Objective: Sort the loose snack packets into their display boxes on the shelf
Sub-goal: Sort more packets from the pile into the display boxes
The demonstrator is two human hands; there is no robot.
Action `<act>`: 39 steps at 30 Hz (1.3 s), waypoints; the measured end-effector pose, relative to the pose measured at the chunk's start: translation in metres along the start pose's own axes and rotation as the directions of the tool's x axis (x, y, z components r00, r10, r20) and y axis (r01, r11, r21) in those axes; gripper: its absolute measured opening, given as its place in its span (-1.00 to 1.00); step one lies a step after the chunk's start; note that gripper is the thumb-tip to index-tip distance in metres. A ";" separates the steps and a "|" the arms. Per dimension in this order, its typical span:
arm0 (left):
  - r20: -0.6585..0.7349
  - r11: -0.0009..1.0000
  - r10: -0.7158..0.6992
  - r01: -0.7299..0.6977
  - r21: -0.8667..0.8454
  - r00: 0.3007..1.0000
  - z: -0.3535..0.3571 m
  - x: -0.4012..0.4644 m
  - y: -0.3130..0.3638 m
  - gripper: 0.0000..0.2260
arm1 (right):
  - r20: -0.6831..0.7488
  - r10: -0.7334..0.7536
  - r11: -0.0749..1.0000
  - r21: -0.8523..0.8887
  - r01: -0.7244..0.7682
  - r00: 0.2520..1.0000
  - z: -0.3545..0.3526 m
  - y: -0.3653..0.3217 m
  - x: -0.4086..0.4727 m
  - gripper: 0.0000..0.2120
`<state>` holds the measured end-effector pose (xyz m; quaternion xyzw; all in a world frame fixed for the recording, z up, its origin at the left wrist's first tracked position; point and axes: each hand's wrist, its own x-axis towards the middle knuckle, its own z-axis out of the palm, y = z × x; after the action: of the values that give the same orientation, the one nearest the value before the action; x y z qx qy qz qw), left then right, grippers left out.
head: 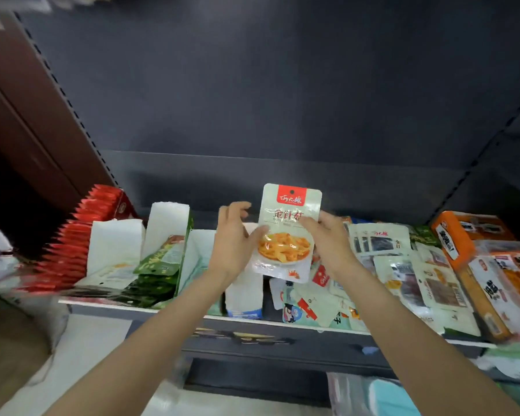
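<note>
Pale plastic, the snack packet [285,232] is held upright above the shelf [162,307], pinched between the left hand [234,241] and right hand [327,238]. Its matching display box must be identified next, seemingly beneath the hands.

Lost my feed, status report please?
Both hands, left hand and right hand, pinch pale packet upright above shelf. Not boxed yet. Nothing blocking.

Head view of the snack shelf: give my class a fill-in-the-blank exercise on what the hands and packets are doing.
1. The pale packet is held by ____ hands.
2. Its top label is ____ in colour.
3. The row of red packets stands at the shelf's ____ end.
4. The orange box lies to the packet's ____.

Answers: both; red; left; right
</note>
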<state>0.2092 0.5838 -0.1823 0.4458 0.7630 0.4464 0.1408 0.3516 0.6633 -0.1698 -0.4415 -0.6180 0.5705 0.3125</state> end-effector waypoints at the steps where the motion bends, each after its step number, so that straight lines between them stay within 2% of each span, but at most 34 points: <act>1: -0.002 0.999 -0.023 0.023 -0.043 1.000 -0.019 0.003 -0.007 -0.62 | 0.023 -0.011 1.000 0.004 0.011 1.000 0.017 -0.008 0.000 -0.81; 4: 0.027 0.992 -0.001 0.005 -0.124 1.000 -0.078 0.007 -0.033 -0.85 | 0.100 -0.061 0.998 0.041 0.057 0.993 0.073 -0.029 -0.001 -0.84; 7: -0.028 0.991 0.016 -0.020 -0.135 0.999 -0.138 0.011 -0.067 -0.98 | 0.165 -0.106 0.994 0.020 0.104 0.981 0.132 -0.044 -0.007 -0.86; 11: -0.040 0.989 0.034 -0.039 -0.143 0.999 -0.204 0.018 -0.119 -0.88 | 0.156 -0.147 0.984 -0.081 0.161 0.977 0.208 -0.048 -0.010 -0.85; 17: 0.012 0.993 -0.006 0.008 -0.118 1.000 -0.255 0.025 -0.183 -0.93 | 0.186 -0.130 0.977 -0.141 0.158 0.974 0.283 -0.034 -0.020 -0.76; 19: 0.090 0.998 -0.023 0.028 -0.058 0.996 -0.259 0.024 -0.197 -0.97 | 0.188 -0.133 0.950 -0.255 0.179 0.973 0.292 -0.027 -0.024 -0.74; 21: 0.119 1.000 0.004 -0.007 0.029 0.993 -0.260 0.022 -0.203 -0.90 | 0.190 -0.125 0.883 -0.427 0.196 0.974 0.294 -0.021 -0.026 -0.71; 25: 0.129 0.975 0.167 -0.183 0.123 0.978 -0.266 0.020 -0.197 -0.91 | 0.290 -0.098 0.758 -0.599 0.260 0.952 0.297 -0.016 -0.030 -0.70; 27: 0.244 0.939 0.196 -0.254 0.231 0.950 -0.268 0.024 -0.201 -0.93 | 0.345 -0.081 0.731 -0.617 0.291 0.935 0.300 -0.018 -0.030 -0.71; 29: 0.428 0.898 0.128 -0.288 0.333 0.894 -0.268 0.027 -0.209 -0.89 | 0.387 -0.067 0.769 -0.567 0.294 0.920 0.302 -0.021 -0.029 -0.75; 31: 0.528 0.891 0.039 -0.268 0.366 0.848 -0.267 0.027 -0.211 -0.82 | 0.422 -0.058 0.811 -0.508 0.289 0.905 0.304 -0.024 -0.027 -0.80; 35: 0.434 0.952 0.010 -0.141 0.270 0.901 -0.255 0.021 -0.197 -0.79 | 0.414 -0.043 0.849 -0.464 0.251 0.909 0.296 -0.020 -0.024 -0.80; 39: 0.350 0.970 0.120 -0.185 0.159 0.929 -0.218 0.015 -0.163 -0.86 | 0.222 -0.192 0.863 -0.427 0.272 0.956 0.255 -0.012 -0.019 -0.80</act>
<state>-0.0229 0.4417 -0.1888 0.5851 0.7294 0.2983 0.1912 0.1303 0.5370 -0.1946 -0.3735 -0.8070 0.4048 0.2131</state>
